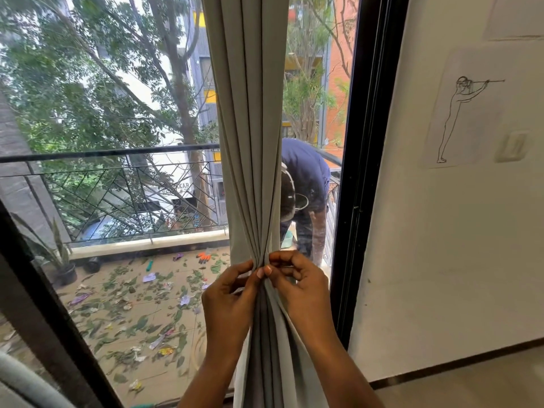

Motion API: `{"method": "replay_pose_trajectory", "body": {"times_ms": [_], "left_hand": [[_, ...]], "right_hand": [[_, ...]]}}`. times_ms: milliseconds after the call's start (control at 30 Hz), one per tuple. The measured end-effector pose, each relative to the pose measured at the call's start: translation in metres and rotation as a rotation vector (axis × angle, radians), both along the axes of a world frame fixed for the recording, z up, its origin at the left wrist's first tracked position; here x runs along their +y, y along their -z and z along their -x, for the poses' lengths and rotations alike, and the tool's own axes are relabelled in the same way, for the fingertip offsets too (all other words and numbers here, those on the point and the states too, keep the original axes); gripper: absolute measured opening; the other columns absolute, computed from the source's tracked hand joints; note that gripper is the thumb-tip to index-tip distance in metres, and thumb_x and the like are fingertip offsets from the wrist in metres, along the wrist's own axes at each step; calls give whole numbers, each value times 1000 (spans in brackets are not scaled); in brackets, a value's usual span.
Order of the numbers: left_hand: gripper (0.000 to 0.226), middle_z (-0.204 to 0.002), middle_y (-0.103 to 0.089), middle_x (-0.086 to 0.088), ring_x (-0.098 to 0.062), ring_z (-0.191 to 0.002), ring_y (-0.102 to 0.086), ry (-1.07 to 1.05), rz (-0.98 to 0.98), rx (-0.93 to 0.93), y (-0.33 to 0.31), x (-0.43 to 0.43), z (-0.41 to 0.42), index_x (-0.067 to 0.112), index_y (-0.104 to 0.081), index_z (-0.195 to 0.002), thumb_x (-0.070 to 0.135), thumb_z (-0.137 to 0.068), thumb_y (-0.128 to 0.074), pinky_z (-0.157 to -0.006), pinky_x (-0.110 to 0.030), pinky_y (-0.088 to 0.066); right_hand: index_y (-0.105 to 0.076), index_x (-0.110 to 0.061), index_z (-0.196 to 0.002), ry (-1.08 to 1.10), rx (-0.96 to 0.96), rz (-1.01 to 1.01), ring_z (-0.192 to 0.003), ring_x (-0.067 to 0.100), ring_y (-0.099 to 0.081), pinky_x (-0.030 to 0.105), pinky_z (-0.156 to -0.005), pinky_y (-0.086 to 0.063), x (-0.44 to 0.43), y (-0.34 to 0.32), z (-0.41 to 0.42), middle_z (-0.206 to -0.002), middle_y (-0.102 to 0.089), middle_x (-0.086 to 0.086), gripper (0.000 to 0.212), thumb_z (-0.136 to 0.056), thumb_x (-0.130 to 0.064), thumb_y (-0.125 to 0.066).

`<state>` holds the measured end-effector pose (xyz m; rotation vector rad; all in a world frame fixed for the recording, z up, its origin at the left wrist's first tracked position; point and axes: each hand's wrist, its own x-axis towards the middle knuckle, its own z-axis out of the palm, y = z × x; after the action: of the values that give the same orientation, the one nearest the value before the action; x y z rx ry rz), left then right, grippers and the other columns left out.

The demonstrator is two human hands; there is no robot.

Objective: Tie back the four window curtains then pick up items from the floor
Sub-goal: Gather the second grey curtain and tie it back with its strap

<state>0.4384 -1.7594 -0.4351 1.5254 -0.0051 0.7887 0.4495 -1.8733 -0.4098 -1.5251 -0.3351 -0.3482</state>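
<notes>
Two hands meet at the pinched-in waist of a pale grey-beige curtain (250,128), which hangs in long pleats down the middle of the view, in front of the window glass. The left hand (229,301) comes up from below with its back to the camera, and its fingers are curled in and pinch the gathered folds from the left. The right hand (297,287) mirrors it on the other side, knuckles up and fingers bent tightly. Its thumb tip touches the left thumb right at the gather. Both forearms rise steeply from the bottom edge and hide part of the curtain's lower spread. I cannot tell whether a tie band lies between the fingers.

A black window frame (368,142) stands just right of the curtain. Beyond it is a white wall (441,260) carrying a line drawing (465,113) of a standing figure and a light switch (513,145). Through the glass, a balcony floor (164,375) is strewn with green leaves and paper scraps (132,313), with orange gloves (203,257) near the curtain's left edge. A potted plant (61,260) stands at the far left under a metal railing (117,184). A person in a dark blue top (306,172) bends over on the balcony, half hidden behind the curtain
</notes>
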Motion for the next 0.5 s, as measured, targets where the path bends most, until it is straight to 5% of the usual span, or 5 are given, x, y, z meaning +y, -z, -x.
{"method": "replay_pose_trajectory", "body": {"times_ms": [133,267,500], "left_hand": [[17,-97,-70,9,-8,-92,-68,117,-13,-43,3,1,1,36,-76,-92,23,-82,-71,-76,-25,-56],[28,-105,-68,17,-3,-102,-64,400,0,21,-3,6,3,35,-76,-95,13,-85,-64,-80,-23,-54],[37,-125,-62,19,-7,-119,-57,592,-110,164,-5,20,-5,22,-67,-116,-1,-93,-51,-86,-28,-54]], "right_hand": [[-69,-22,-90,-13,27,-38,-80,9,-68,24,-76,-55,-4,-1,-2,-83,-71,-1,19,-75,-15,-78],[-65,-17,-94,19,24,31,-78,6,-67,22,-73,-55,-13,-2,-7,-85,-70,-2,40,-62,-33,-83],[-62,-20,-85,147,-107,187,-73,-1,-62,12,-65,-50,-23,-7,-14,-76,-64,-9,20,-73,-18,-79]]}}
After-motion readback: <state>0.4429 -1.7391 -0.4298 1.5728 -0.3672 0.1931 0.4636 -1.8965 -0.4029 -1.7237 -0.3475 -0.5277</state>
